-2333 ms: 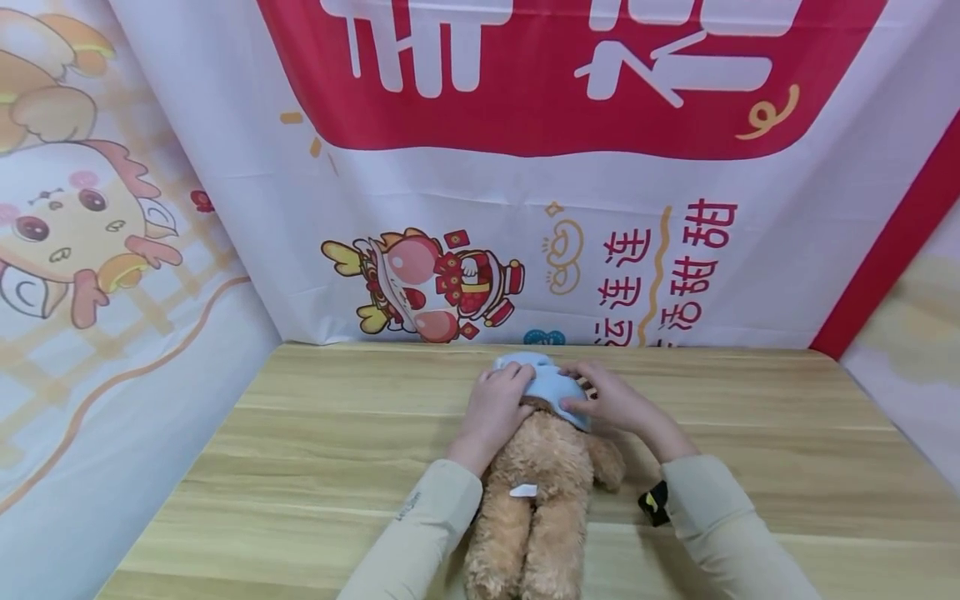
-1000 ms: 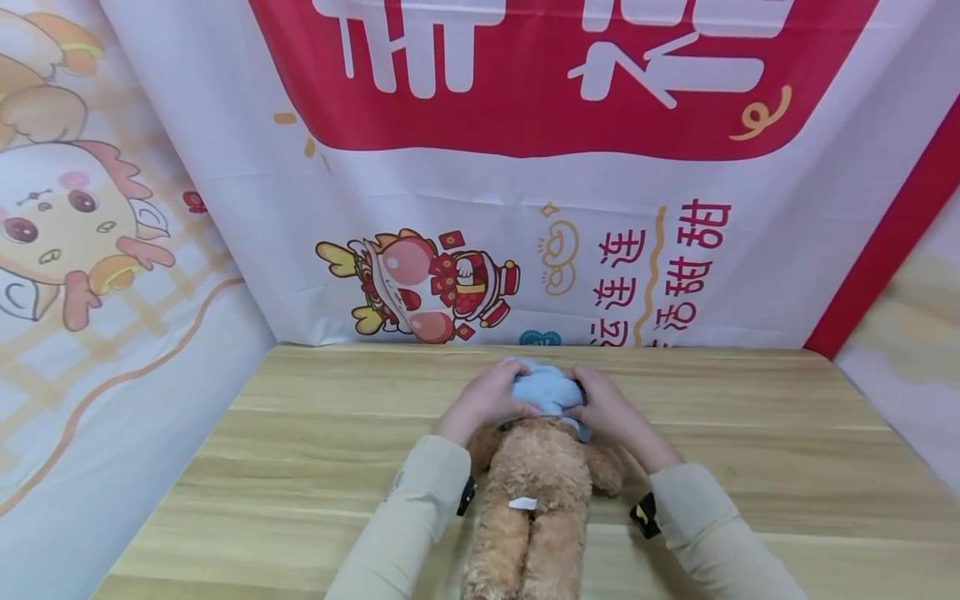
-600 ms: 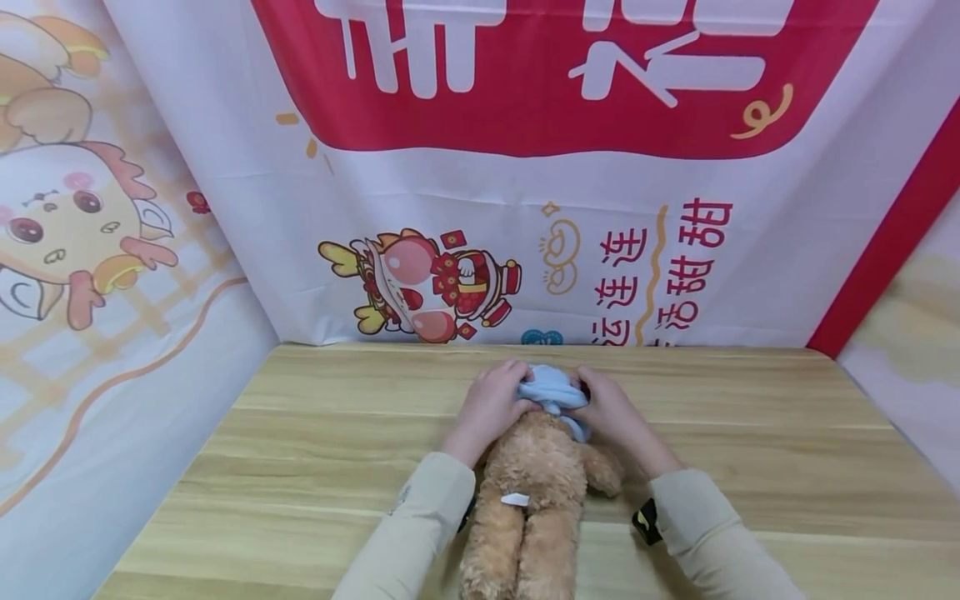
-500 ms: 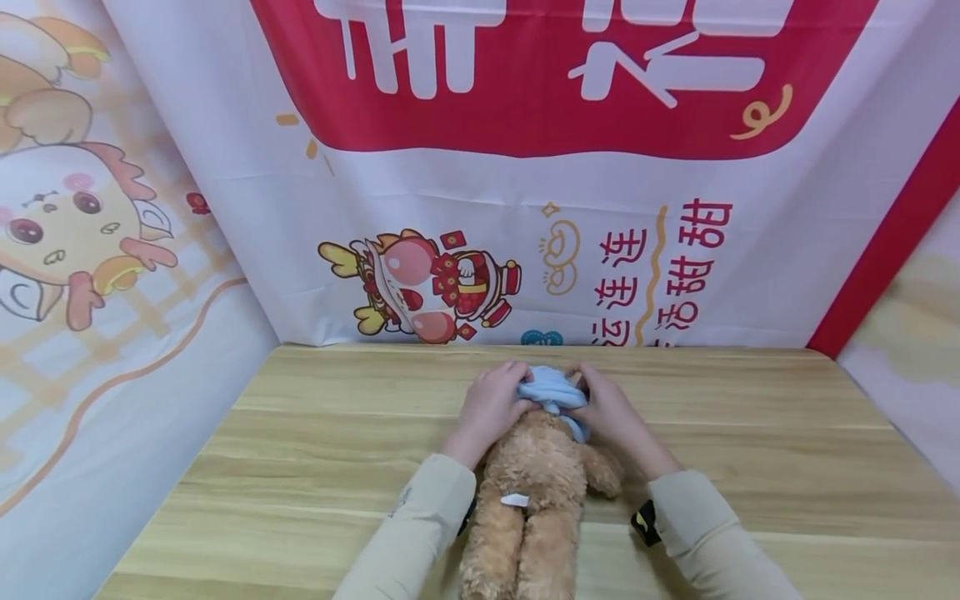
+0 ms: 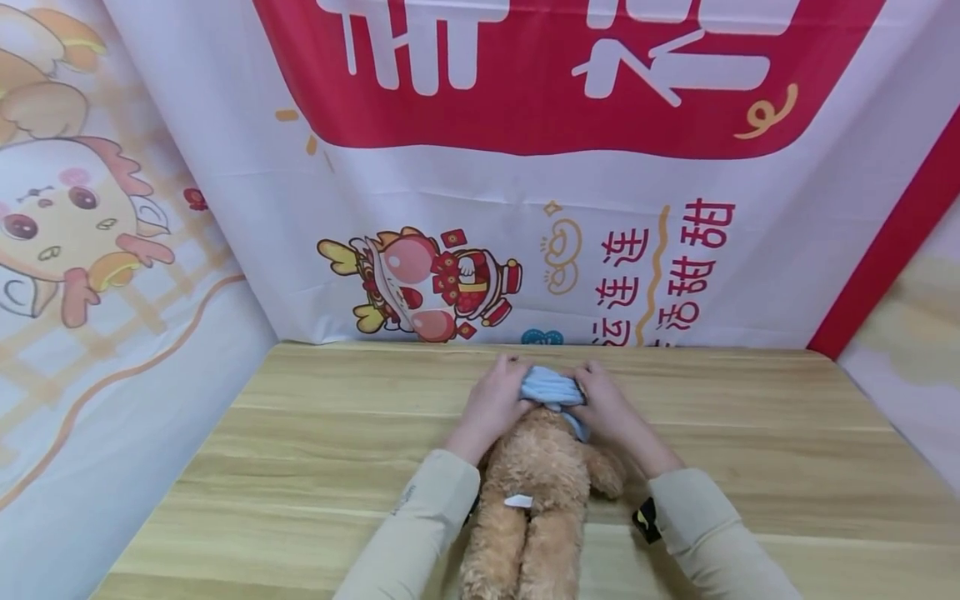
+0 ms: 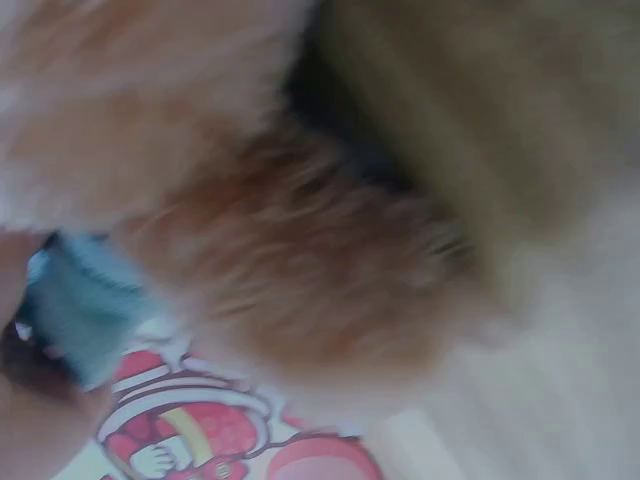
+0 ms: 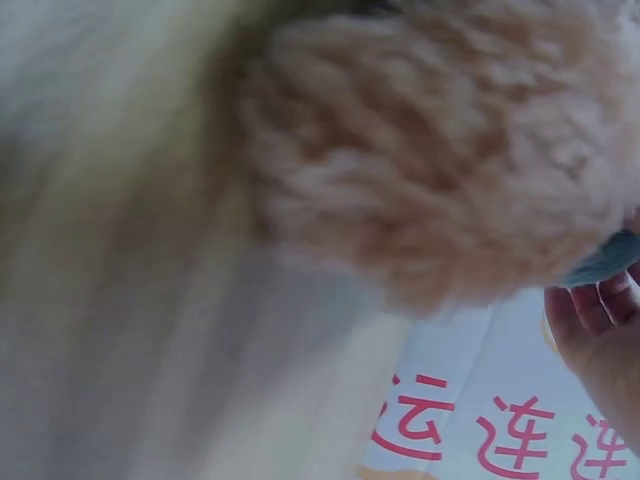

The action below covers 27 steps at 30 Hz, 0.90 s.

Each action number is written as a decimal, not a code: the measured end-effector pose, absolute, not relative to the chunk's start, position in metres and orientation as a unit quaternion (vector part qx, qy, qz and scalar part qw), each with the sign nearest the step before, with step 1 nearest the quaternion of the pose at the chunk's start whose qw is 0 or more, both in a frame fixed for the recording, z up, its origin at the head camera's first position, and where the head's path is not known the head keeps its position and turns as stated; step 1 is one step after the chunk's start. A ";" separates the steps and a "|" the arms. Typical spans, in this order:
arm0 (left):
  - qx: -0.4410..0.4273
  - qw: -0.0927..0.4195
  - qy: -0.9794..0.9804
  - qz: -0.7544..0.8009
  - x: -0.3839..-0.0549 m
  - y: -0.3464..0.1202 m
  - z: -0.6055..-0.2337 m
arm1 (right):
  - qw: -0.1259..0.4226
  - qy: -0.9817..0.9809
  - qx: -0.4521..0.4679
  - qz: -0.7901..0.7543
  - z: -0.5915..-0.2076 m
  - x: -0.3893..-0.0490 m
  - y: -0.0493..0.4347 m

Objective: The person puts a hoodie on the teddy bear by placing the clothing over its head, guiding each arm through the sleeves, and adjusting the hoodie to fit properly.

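Note:
A light-brown plush toy lies back up on the table, legs toward me, with a small white tag low on its back. Light-blue cloth, bunched into folds, wraps its head, which is mostly hidden. My left hand grips the left side of this cloth, and my right hand pinches the right side. A loose blue end hangs near the right thumb. In the left wrist view, a furry arm fills the middle beside the cloth. Fingertips of my right hand touch blue cloth in the right wrist view.
The wooden table ends at a white and red printed banner just beyond the toy's head. Another printed cloth hangs at the left. A black strap piece shows at the right sleeve.
Over the last two seconds the blue cloth went from spread over the head to gathered in narrow folds. My right hand moved from on top of it to its right side.

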<state>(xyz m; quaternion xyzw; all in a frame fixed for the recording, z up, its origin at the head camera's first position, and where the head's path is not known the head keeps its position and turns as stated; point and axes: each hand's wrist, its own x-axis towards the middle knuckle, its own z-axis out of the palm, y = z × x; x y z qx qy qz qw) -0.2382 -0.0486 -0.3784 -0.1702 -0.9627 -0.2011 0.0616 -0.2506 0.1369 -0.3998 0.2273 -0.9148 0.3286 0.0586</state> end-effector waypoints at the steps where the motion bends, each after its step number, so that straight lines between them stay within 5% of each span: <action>1: -0.174 0.048 -0.964 -0.194 -0.239 -0.049 -0.376 | 0.057 -0.910 0.242 0.331 -0.400 -0.250 0.137; 7: -0.184 0.000 -0.967 -0.174 -0.243 -0.050 -0.366 | 0.030 -0.891 0.263 0.369 -0.404 -0.249 0.137; 15: -0.178 0.023 -0.968 -0.176 -0.242 -0.048 -0.368 | 0.026 -0.900 0.231 0.368 -0.401 -0.252 0.136; 27: -0.206 0.158 -0.954 -0.149 -0.238 -0.046 -0.384 | 0.008 -0.906 0.195 0.376 -0.400 -0.256 0.133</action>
